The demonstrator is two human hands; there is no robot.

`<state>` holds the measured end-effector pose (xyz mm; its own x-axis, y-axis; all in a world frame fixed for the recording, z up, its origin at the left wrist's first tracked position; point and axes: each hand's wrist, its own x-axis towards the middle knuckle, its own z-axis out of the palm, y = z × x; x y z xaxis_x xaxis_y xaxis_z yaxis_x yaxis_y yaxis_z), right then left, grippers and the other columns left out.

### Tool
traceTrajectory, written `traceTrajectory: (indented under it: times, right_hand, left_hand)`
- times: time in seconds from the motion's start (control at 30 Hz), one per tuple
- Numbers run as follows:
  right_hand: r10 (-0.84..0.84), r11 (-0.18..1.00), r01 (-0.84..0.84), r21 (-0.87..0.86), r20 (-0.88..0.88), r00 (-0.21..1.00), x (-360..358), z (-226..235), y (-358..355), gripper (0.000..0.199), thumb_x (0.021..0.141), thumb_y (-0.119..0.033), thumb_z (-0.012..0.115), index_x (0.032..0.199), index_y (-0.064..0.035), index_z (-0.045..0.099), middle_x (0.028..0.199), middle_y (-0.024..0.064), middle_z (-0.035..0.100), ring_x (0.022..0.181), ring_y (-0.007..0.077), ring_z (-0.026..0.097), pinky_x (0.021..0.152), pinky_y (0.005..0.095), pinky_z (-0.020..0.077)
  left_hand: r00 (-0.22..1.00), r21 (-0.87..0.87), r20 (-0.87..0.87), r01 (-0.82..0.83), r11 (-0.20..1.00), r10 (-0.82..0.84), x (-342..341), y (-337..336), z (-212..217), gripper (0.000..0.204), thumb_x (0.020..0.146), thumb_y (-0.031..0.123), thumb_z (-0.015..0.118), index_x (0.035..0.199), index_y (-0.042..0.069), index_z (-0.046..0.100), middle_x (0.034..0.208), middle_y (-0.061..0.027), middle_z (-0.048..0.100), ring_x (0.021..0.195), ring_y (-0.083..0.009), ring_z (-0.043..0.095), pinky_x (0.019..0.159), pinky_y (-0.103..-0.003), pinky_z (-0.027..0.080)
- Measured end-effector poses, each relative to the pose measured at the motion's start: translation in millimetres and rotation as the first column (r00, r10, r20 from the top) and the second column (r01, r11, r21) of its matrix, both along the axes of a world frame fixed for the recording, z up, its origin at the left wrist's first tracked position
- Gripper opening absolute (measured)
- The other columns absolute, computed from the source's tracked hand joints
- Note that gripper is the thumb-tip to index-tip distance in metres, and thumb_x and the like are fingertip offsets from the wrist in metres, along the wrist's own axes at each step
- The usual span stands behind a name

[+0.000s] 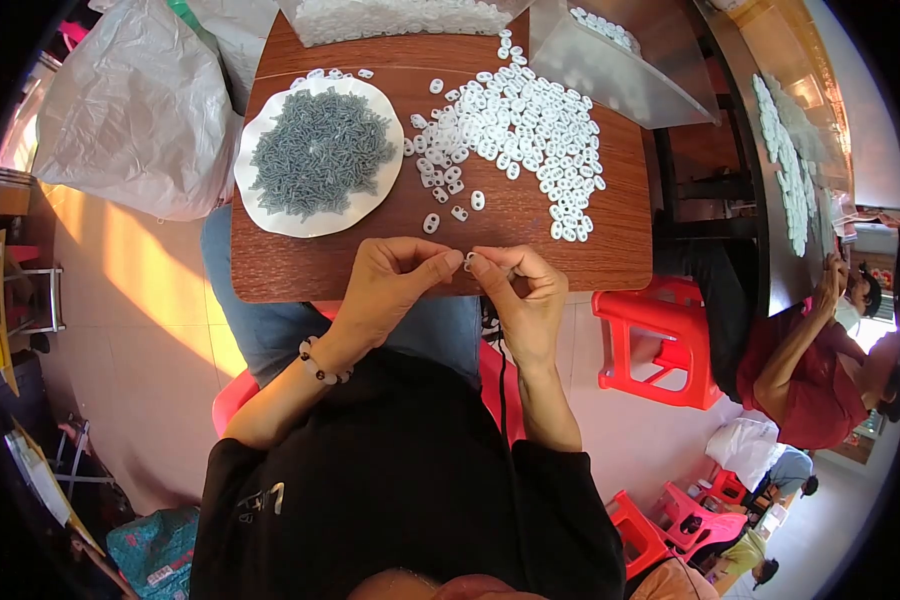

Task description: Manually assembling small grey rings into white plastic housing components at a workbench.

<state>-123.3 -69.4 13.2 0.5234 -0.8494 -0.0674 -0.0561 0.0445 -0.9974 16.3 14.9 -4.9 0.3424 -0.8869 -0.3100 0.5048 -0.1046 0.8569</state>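
Above the counter's [300, 275] near edge, the right hand's [528, 300] grip pinches a white link [468, 261] tightly; the left hand's [390, 280] grip is closed beside it, contents too small to tell. Fine fingertip work seems in hand, calling for steadiness. Grey tubes [322, 152] fill a plate [270, 215] by the left edge; loose links [478, 200] lie just beyond the hands.

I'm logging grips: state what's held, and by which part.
The right hand pinches a small white piece at its edge; whether the left hand also grips it cannot be told.
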Motion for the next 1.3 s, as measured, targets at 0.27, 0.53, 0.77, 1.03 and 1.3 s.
traceTrajectory:
  times: [0.27, 0.53, 0.77, 1.03, 1.3]
  right_hand:
    - [-0.006, 0.999, 0.005, -0.052, -0.015, 1.0, 2.9, -0.6, 2.1, 0.007, 0.083, 0.001, 0.068, 0.09, 0.0015, 0.069, 0.072, -0.0031, 0.061, 0.063, 0.0004, 0.049, 0.055, 0.0149, 0.036]
    - [-0.023, 1.0, 0.023, -0.004, 0.006, 1.0, 3.6, -4.5, -0.7, 0.007, 0.083, 0.0, 0.068, 0.09, 0.0019, 0.069, 0.074, -0.0021, 0.063, 0.062, 0.0002, 0.049, 0.056, 0.0154, 0.0354]
    - [-0.093, 0.996, 0.094, -0.006, 0.043, 0.995, -3.9, -6.5, -6.3, 0.008, 0.083, 0.0, 0.068, 0.091, 0.0021, 0.069, 0.075, -0.0003, 0.065, 0.067, 0.0025, 0.053, 0.062, 0.017, 0.0403]
    - [-0.218, 0.976, 0.216, 0.024, 0.097, 0.971, -23.6, -11.3, -17.6, 0.009, 0.084, -0.001, 0.068, 0.093, 0.0025, 0.068, 0.08, 0.0021, 0.066, 0.072, 0.0049, 0.056, 0.068, 0.0183, 0.0428]
    - [-0.339, 0.937, 0.349, -0.016, 0.194, 0.92, -39.4, -14.6, -34.6, 0.012, 0.086, -0.006, 0.067, 0.096, 0.0012, 0.066, 0.081, 0.0037, 0.066, 0.072, 0.0063, 0.056, 0.067, 0.0192, 0.0424]
  left_hand:
    - [0.995, -0.002, 0.101, 0.003, 1.0, -0.003, 0.4, -1.4, -3.7, 0.016, 0.087, 0.014, 0.069, 0.092, -0.001, 0.07, 0.077, -0.0016, 0.066, 0.069, -0.004, 0.056, 0.063, -0.019, 0.046]
    - [0.993, 0.014, 0.113, 0.014, 1.0, -0.016, -0.2, -2.3, -4.1, 0.021, 0.089, 0.019, 0.066, 0.094, -0.001, 0.07, 0.075, -0.0008, 0.065, 0.065, -0.0028, 0.051, 0.058, -0.018, 0.04]
    - [0.984, -0.018, 0.165, -0.061, 0.998, 0.063, 9.7, -5.9, -6.6, 0.021, 0.093, 0.017, 0.058, 0.102, 0.0, 0.066, 0.08, 0.0, 0.064, 0.066, -0.0022, 0.049, 0.06, -0.017, 0.039]
    - [0.839, 0.029, 0.534, -0.137, 0.99, 0.1, 5.2, -12.9, -13.8, 0.012, 0.086, 0.005, 0.06, 0.096, 0.0, 0.065, 0.079, -0.0012, 0.063, 0.063, -0.004, 0.052, 0.058, -0.02, 0.043]
    - [0.151, -0.079, 0.985, -0.011, 0.997, 0.08, 3.9, -42.3, -14.0, 0.027, 0.076, 0.012, 0.07, 0.1, 0.004, 0.06, 0.091, -0.0115, 0.054, 0.08, -0.0269, 0.055, 0.067, -0.036, 0.046]
